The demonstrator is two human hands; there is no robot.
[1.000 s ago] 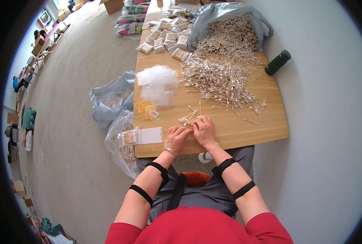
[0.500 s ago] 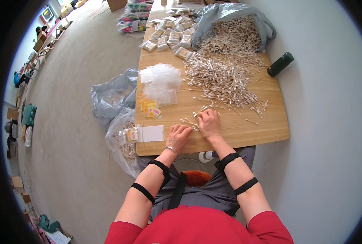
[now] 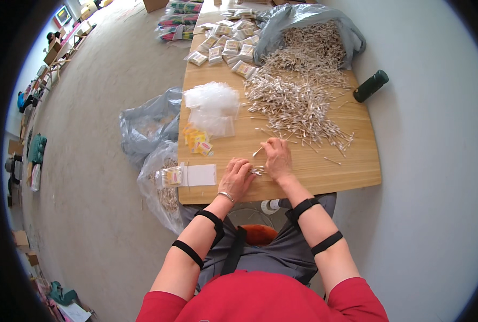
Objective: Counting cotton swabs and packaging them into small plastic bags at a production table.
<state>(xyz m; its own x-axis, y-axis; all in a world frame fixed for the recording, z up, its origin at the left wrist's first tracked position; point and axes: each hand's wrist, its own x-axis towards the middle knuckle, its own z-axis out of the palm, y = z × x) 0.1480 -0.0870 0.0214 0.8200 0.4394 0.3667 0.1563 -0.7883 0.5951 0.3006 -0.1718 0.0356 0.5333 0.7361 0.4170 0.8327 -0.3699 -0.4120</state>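
Observation:
My left hand (image 3: 237,178) rests near the table's front edge, its fingers closed around a small bundle of cotton swabs (image 3: 256,171) whose white tips stick out to the right. Just right of it and a little farther away, my right hand (image 3: 278,159) pinches a cotton swab (image 3: 257,152) that points out to the left. Beyond both hands spreads a big loose pile of cotton swabs (image 3: 298,102). To the left of my left hand lies a white flat card (image 3: 202,175), with a clear packet of swabs (image 3: 172,177) at its left end, over the table edge.
Yellow printed cards (image 3: 198,141) and clear plastic sleeves (image 3: 212,104) lie on the table's left side. Filled packets (image 3: 230,47) are heaped farther back, beside a grey bag (image 3: 352,37) spilling swabs. A dark green bottle (image 3: 370,86) stands by the wall. Plastic bags (image 3: 152,126) sit on the floor.
My left hand has shifted slightly away from me, and its swabs are now gathered closer to the fingers. My right hand has moved a little farther away, with a swab showing at its fingertips.

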